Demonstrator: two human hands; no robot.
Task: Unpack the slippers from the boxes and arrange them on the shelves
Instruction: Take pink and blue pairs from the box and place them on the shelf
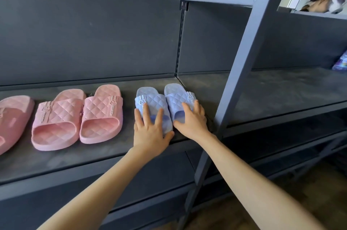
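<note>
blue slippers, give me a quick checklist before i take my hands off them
1. Both blue slippers flat on the shelf: ok.
2. Pair side by side: ok.
3. Turned the same way as the pink pair: ok.
4. Near ends level with each other: cannot tell, the left hand and right hand cover them.
5. Gap kept to the pink pair: ok.
6. Pair clear of the upright post: ok.
</note>
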